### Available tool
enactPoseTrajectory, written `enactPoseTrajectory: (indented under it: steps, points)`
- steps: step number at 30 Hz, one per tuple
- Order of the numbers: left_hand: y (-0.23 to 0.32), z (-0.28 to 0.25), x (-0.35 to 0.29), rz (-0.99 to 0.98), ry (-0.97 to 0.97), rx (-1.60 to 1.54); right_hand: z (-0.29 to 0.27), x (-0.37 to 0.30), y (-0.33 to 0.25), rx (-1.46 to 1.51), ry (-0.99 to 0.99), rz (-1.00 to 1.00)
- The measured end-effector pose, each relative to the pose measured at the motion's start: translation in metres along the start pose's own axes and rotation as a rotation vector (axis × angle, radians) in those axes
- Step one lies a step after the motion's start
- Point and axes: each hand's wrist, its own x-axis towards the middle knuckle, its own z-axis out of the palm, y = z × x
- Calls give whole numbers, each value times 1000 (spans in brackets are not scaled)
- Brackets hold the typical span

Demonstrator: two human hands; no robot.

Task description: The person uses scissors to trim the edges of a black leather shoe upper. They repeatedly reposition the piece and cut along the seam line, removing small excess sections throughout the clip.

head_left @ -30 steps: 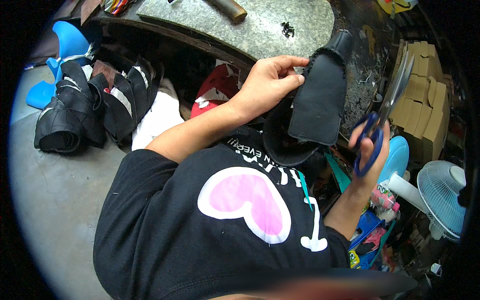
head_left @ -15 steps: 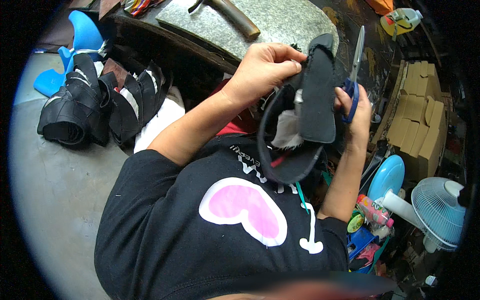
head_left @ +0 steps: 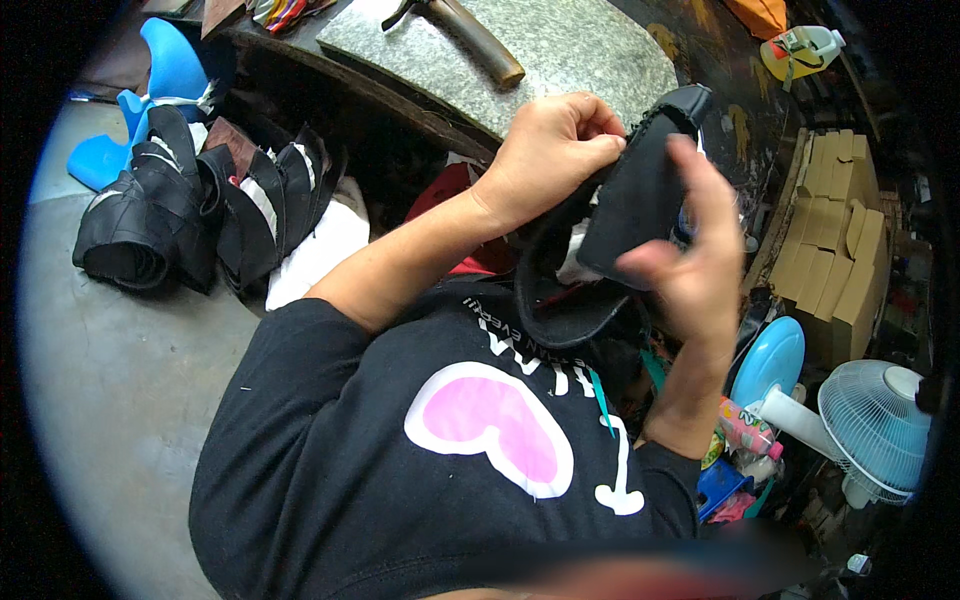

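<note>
My left hand (head_left: pixel 555 150) pinches the frayed edge of a black shoe upper (head_left: pixel 640 190) between thumb and fingers. The upper is held tilted in front of my chest; its dark curved band (head_left: pixel 560 325) hangs below, with a bit of white lining inside. My right hand (head_left: pixel 700 235) is at the upper's right side, blurred, its thumb and forefinger spread across the black panel. Behind that hand show only a bit of the blue handle of the scissors (head_left: pixel 687 222) and a pale sliver of blade; the rest is hidden, the other fingers seemingly round it.
A hammer (head_left: pixel 470 40) lies on a grey stone slab (head_left: pixel 590 60) ahead. Bundled black pieces (head_left: pixel 150 230) and a blue moulded form (head_left: pixel 175 60) are on the left. To the right are cardboard boxes (head_left: pixel 825 250), a fan (head_left: pixel 875 430) and a jug of yellow liquid (head_left: pixel 800 52).
The shoe upper has tilted, its top swinging to the right. My right hand has turned and spread thumb and forefinger over the panel; the scissors, upright before, are now mostly hidden behind it.
</note>
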Motion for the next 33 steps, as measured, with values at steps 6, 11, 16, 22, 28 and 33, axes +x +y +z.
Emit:
enactPoseTrajectory:
  steps: [6, 11, 16, 22, 28, 33]
  points:
    - [-12, -3, 5, 27, -7, 67, 16, -8, -14, 44, 43, 45]
    - [-25, 1, 3, -19, -64, 68, 3, -21, 11, 202, 408, 326]
    - [-18, 9, 15, 95, -85, -110, 7, -22, 11, 275, 451, 368]
    - [-2, 19, 18, 467, 34, 539, 9, -27, -7, 138, 306, 235]
    - [0, 17, 19, 574, 55, 466, 9, -28, -14, 60, 208, 34]
    - [-7, -7, 34, 165, -378, 240, 0, -31, -5, 180, 354, 246]
